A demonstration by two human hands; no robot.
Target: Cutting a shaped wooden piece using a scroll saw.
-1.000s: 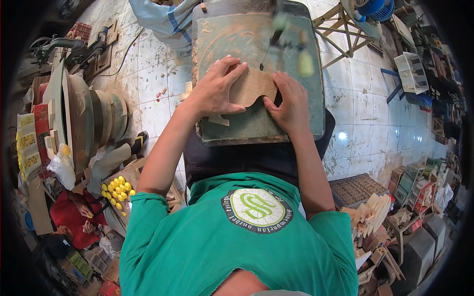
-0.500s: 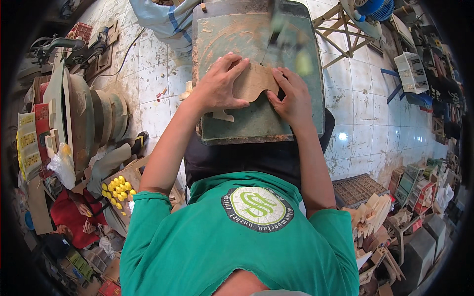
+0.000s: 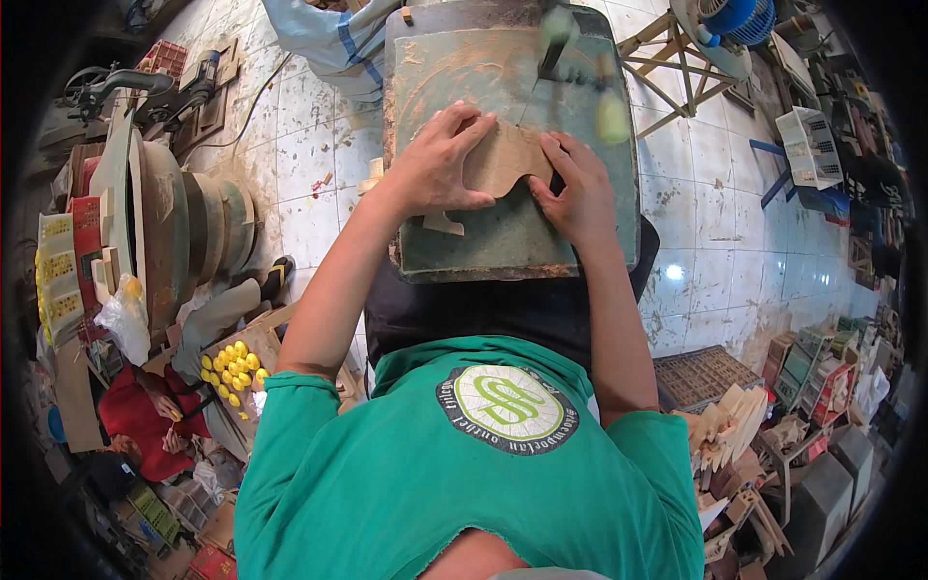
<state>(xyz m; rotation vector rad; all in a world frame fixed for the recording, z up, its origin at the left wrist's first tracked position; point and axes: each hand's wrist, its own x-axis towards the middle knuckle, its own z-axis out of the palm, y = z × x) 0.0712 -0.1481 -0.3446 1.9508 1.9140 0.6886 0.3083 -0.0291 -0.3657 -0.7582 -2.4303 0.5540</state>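
Note:
My left hand (image 3: pixel 430 159) grips the left side of a flat brown wooden piece (image 3: pixel 503 159) with a curved, notched near edge, thumb and fingers spread around it. My right hand (image 3: pixel 575 193) holds its right side, fingertips bent on top and thumb by the notch. The piece lies on a dusty green machine table (image 3: pixel 512 251), where a thin blade (image 3: pixel 532 92) meets it near the far edge. Above the blade, a green machine part (image 3: pixel 556 39) and a pale yellow-green part (image 3: pixel 611 111) are blurred. A small wooden offcut (image 3: pixel 443 222) lies below my left hand.
A co-worker in red (image 3: pixel 135 416) sits at lower left beside yellow oval pieces (image 3: pixel 232 372). Drum-like machinery (image 3: pixel 169 217) stands left, a white sack (image 3: pixel 324 43) beyond. At right are a wooden stand (image 3: pixel 677 68), a white crate (image 3: pixel 807 145) and stacked wood (image 3: pixel 735 425).
Both hands and the wooden piece have shifted slightly away from my body and to the right along the table. The whole view has also moved a little.

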